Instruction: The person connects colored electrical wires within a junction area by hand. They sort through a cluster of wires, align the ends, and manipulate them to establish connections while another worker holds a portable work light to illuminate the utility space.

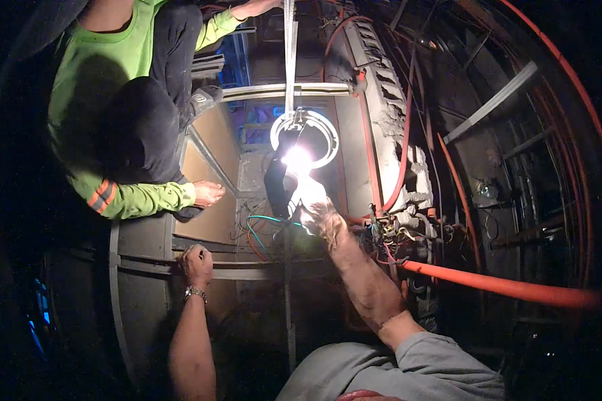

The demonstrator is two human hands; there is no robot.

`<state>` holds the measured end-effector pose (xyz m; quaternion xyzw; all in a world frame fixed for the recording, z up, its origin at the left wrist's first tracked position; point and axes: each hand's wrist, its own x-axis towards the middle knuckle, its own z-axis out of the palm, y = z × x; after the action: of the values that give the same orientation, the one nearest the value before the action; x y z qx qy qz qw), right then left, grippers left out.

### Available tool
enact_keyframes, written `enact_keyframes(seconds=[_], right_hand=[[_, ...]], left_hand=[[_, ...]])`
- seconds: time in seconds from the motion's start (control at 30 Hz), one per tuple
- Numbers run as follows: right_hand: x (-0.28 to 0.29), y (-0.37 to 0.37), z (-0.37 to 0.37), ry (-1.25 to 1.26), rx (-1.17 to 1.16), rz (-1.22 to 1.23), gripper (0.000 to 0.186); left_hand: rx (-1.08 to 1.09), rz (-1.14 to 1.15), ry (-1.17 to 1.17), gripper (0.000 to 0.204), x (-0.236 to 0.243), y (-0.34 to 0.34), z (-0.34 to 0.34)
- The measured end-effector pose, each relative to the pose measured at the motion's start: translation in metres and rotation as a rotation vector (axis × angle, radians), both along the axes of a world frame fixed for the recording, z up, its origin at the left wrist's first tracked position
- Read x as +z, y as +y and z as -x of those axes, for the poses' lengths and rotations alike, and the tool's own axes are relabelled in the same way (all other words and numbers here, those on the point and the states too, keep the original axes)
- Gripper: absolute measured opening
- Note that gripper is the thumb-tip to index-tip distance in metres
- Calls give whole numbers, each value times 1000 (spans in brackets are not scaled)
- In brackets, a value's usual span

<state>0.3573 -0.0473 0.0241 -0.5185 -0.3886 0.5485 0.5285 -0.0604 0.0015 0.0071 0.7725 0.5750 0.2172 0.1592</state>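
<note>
My left hand [197, 265], with a metal watch on the wrist, is closed over a light metal rail [254, 273]. My right hand [314, 208] reaches forward to the middle, its fingers curled beside a dazzling light [297, 160]. Glare washes out the fingertips, so what they hold cannot be made out. Just beyond the light is a white round ring [335, 142], next to a pale upright strip [290, 60]. A dark, rounded shape [275, 184] lies left of the glare. Thin green wire [264, 217] curves below it.
A co-worker in a bright yellow-green shirt [107, 73] crouches at the left, one hand [209, 194] on a tan panel [211, 147]. Rough masonry [394, 113] with orange conduits [370, 144] runs along the right. Tangled wires [384, 230] and a thick orange pipe [495, 281] are near my right forearm.
</note>
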Motion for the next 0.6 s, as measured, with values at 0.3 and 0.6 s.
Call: enact_keyframes(seconds=[0.3, 0.6], right_hand=[[30, 13, 11, -258, -10, -130, 38], [46, 16, 4, -390, -31, -201, 40]], left_hand=[[1, 0, -34, 20, 2, -1, 8], [-2, 15, -22, 19, 3, -1, 1]])
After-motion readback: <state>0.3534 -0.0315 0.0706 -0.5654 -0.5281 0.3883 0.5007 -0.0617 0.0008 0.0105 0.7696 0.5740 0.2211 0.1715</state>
